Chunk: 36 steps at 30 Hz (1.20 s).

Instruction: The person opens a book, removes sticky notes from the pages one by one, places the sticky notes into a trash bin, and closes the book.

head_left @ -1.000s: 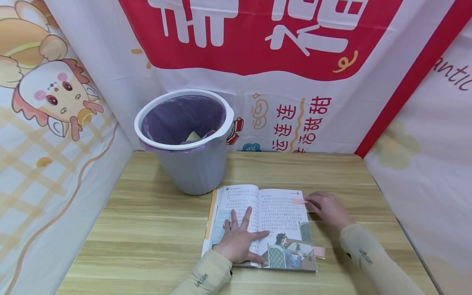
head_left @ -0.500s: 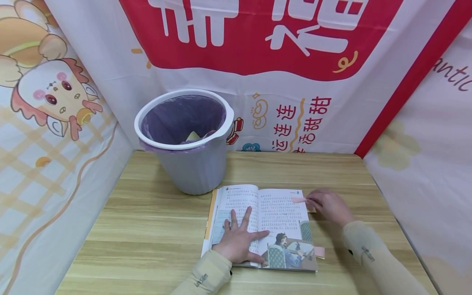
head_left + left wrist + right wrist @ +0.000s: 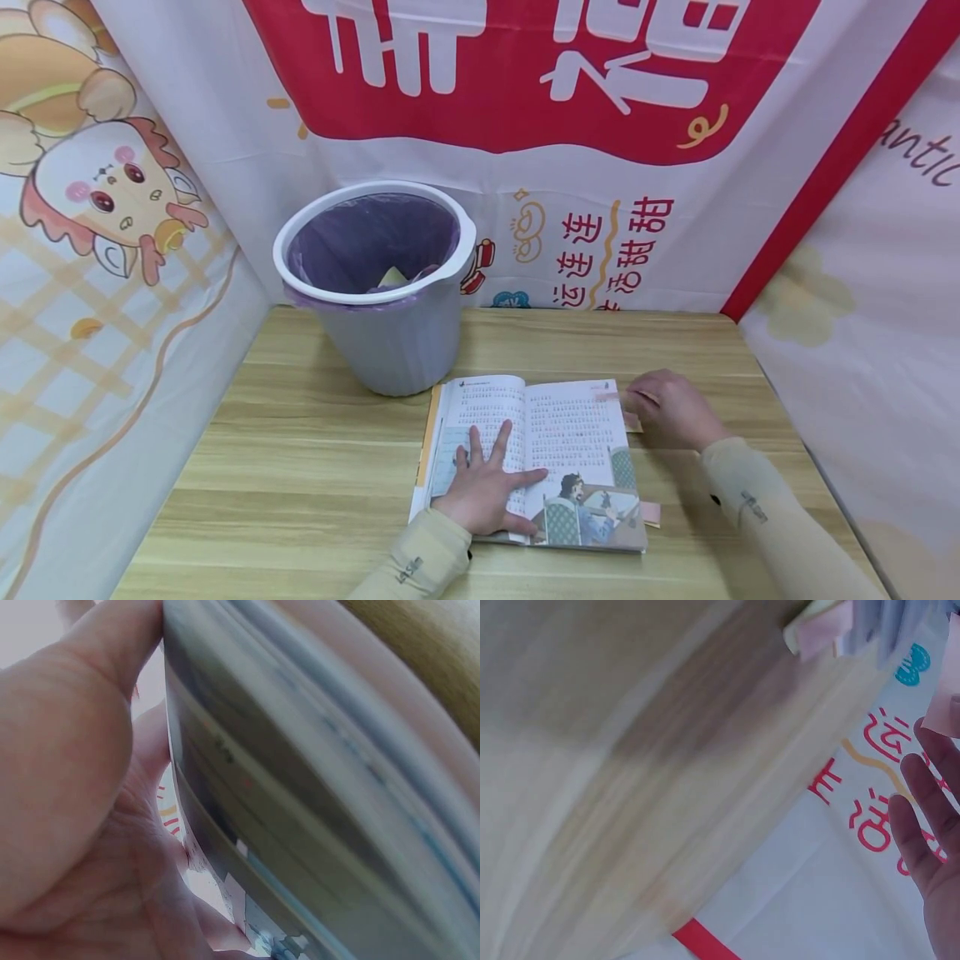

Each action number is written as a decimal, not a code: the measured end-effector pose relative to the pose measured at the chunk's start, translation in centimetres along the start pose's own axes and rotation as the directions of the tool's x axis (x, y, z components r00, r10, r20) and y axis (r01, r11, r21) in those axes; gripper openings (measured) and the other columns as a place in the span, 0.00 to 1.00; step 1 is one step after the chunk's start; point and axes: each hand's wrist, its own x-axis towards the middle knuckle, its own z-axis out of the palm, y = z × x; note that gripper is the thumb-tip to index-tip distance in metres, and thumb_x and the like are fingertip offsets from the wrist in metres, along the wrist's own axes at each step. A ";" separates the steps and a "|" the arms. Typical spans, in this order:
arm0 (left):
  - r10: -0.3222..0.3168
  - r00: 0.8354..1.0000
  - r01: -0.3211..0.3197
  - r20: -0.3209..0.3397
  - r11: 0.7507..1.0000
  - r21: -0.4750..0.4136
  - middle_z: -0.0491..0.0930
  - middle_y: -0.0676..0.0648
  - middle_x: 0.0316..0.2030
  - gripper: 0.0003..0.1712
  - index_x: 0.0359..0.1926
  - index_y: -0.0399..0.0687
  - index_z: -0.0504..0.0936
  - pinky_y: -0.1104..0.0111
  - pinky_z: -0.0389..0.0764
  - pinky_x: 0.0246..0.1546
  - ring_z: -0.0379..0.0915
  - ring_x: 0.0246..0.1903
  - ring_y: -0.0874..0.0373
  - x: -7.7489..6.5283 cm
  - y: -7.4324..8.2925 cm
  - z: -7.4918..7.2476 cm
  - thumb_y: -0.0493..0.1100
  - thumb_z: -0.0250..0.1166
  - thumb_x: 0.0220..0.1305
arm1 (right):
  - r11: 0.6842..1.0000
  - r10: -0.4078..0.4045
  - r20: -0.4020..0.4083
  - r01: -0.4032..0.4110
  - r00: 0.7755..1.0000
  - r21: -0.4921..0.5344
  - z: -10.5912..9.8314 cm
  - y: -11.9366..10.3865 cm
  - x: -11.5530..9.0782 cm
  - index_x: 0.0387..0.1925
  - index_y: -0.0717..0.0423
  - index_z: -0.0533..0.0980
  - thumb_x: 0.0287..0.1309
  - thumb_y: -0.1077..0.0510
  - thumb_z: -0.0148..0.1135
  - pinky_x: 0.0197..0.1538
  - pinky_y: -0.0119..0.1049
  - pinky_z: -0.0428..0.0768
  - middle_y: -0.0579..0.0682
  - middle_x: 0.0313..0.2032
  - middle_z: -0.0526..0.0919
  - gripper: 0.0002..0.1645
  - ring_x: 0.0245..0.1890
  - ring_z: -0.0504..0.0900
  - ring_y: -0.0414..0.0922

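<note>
An open book (image 3: 573, 417) with printed text and a drawing of a seated figure lies on the table. My left hand (image 3: 483, 496) rests spread across its left page and inner margin; the left wrist view shows that palm (image 3: 67, 787) close beside the page edges (image 3: 315, 750). At the right page's upper outer edge, my right hand (image 3: 675, 408) pinches a pink sticky note (image 3: 943, 694) between thumb and finger, its other fingers extended. Whether the note still touches the page is hard to tell. More paper tabs stick out lower down, including a pink one (image 3: 651, 513).
A grey trash bin (image 3: 397, 342) with a white rim and purple liner stands behind the book, to the left, with paper scraps (image 3: 393, 277) inside. Printed cloth (image 3: 517, 100) hangs behind the wooden table (image 3: 285, 475) and along both sides.
My right hand has lifted slightly up and to the right with the pink sticky note, raising the page's corner a little. The tab beneath shows more. My left hand has stayed put.
</note>
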 end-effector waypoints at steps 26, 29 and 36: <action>0.006 1.000 -0.006 -0.002 1.000 -0.013 0.29 0.42 0.78 0.46 0.65 0.90 0.65 0.29 0.50 0.62 0.30 0.69 0.17 -0.1 -0.2 -0.1 0.79 0.61 0.38 | 0.993 -0.087 -0.400 0.110 0.912 0.033 -10.8 -11.5 11.6 0.32 0.57 0.87 0.52 0.61 0.69 0.33 0.31 0.79 0.47 0.29 0.76 0.05 0.29 0.79 0.42; 0.011 1.000 -0.011 -0.004 1.000 -0.011 0.29 0.42 0.78 0.46 0.65 0.90 0.65 0.29 0.51 0.62 0.30 0.69 0.17 -0.1 -0.2 -0.1 0.79 0.61 0.39 | 0.991 -0.078 -0.389 0.114 0.918 0.072 -12.4 -13.9 13.5 0.35 0.56 0.87 0.54 0.59 0.68 0.35 0.31 0.81 0.48 0.31 0.77 0.07 0.31 0.80 0.42; 0.010 1.000 -0.010 -0.001 1.000 -0.009 0.29 0.42 0.78 0.46 0.65 0.91 0.65 0.30 0.51 0.63 0.29 0.70 0.18 -0.3 -0.3 -0.2 0.79 0.60 0.39 | 0.973 -0.129 -0.376 0.189 0.918 0.129 -14.2 -18.7 17.6 0.38 0.57 0.86 0.57 0.56 0.65 0.42 0.32 0.83 0.51 0.36 0.80 0.11 0.37 0.81 0.44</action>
